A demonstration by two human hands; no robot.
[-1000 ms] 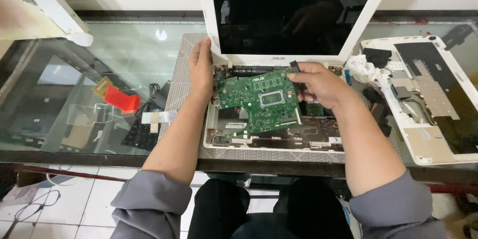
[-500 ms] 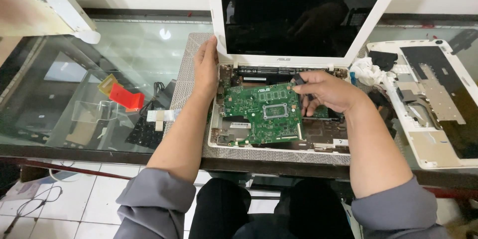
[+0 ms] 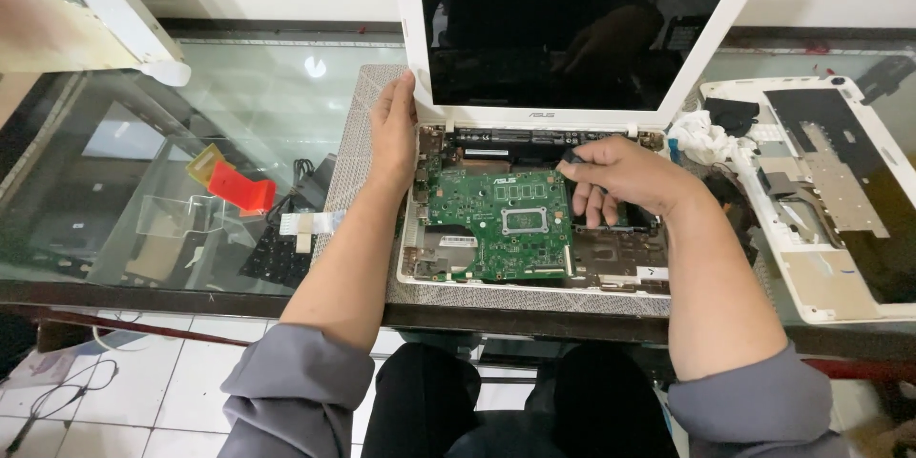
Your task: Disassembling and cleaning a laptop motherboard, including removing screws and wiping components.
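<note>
A white laptop with its keyboard cover off lies in front of me, its dark screen upright. A green motherboard lies flat inside the white base. My left hand rests flat along the base's left edge, fingertips at the screen's lower left corner. My right hand hovers over the board's upper right corner, near the hinge. Its thumb and forefinger pinch a small black tool; the tool's tip is hidden by the fingers.
The laptop sits on a grey mat on a glass table. The removed white keyboard cover lies upside down at the right, white cloth beside it. A red plastic piece and black keyboard lie left.
The green board was held tilted by my right hand; it now lies flat in the base. My right hand has shifted to the board's upper right corner. My left hand stays put.
</note>
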